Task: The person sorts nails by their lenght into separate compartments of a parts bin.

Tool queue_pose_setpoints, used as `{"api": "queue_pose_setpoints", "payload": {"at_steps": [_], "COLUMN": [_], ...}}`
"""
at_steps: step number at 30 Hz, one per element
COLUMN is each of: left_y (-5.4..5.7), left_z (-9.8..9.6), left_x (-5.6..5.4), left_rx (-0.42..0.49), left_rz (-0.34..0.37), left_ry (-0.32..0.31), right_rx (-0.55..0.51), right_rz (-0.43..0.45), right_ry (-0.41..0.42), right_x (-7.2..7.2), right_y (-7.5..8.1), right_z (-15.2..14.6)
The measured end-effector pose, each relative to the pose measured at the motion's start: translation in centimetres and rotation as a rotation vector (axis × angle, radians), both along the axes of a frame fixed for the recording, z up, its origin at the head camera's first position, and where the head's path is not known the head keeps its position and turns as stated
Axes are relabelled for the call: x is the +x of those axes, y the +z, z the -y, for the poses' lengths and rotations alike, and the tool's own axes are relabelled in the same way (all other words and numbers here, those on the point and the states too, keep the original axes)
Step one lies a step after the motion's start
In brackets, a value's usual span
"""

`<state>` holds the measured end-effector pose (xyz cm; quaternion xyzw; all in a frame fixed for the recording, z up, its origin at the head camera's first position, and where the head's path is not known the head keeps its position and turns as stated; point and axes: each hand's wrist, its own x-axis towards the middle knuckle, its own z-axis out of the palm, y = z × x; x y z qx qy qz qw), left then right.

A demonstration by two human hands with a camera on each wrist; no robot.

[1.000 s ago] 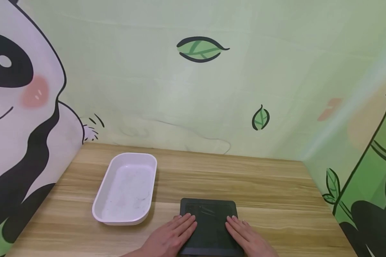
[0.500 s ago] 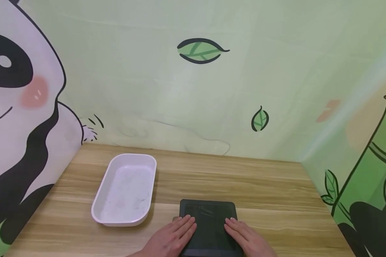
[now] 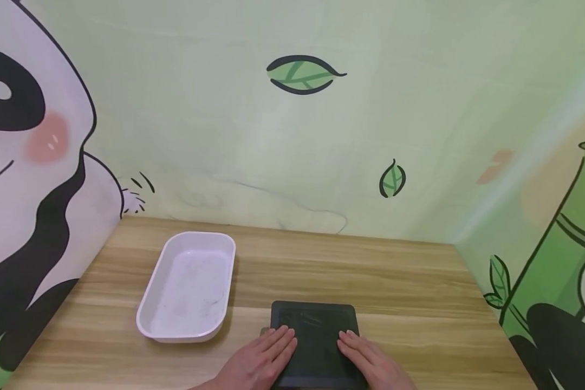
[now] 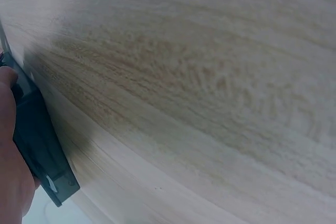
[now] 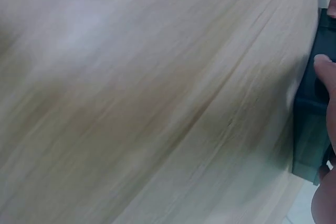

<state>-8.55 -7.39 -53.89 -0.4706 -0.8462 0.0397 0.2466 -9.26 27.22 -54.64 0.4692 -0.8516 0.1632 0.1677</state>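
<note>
A flat black box [image 3: 317,346] with a raised rim lies near the front of the table in the head view. My left hand [image 3: 260,357] rests along its left side, straight fingers together on the top. My right hand [image 3: 375,363] lies the same way on its right side. Both wrist views show the dark box's side [image 4: 39,129], with a thumb against it in each. What is inside the box cannot be seen. A small greyish piece [image 3: 264,330] shows beside the left fingers, mostly hidden by them.
To the left of the box stands a white rectangular tray [image 3: 187,287] with rounded corners and some dark marks on its floor. The wood-grain table [image 3: 395,281] meets a pale green wall [image 3: 200,108] printed with leaves, a panda and bamboo.
The view has shifted slightly. The right fingers lie a touch further left on the box; otherwise hands, box and tray stay as they were.
</note>
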Motion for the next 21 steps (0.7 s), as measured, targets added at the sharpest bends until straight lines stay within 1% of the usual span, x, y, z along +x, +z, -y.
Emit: {"api": "queue_pose_setpoints", "payload": {"at_steps": [4, 7, 12, 15, 17, 19, 21], "left_y": [0.2, 0.3, 0.5, 0.7, 1.1, 1.5, 2.2], "left_z": [-0.1, -0.2, -0.1, 0.0, 0.0, 0.2, 0.6], "left_x": [-0.1, -0.2, -0.3, -0.2, -0.2, -0.1, -0.1], "left_rx": [-0.005, 0.002, 0.016, 0.010, 0.001, -0.006, -0.008], "left_rz": [0.025, 0.029, 0.046, 0.092, 0.127, 0.167, 0.189], "left_ry": [-0.005, -0.005, -0.005, 0.010, 0.022, 0.022, 0.021], "right_rx": [0.008, 0.015, 0.030, 0.039, 0.043, 0.042, 0.032], "right_rz": [0.036, 0.051, 0.031, 0.028, 0.047, 0.086, 0.137], "right_ry": [0.013, 0.024, 0.027, 0.021, 0.025, 0.036, 0.022], "right_x": [0.0, 0.0, 0.0, -0.1, -0.2, -0.3, -0.4], "right_y": [0.4, 0.7, 0.8, 0.9, 1.1, 1.3, 1.9], "right_z": [-0.2, -0.4, -0.4, -0.3, -0.3, -0.5, -0.8]}}
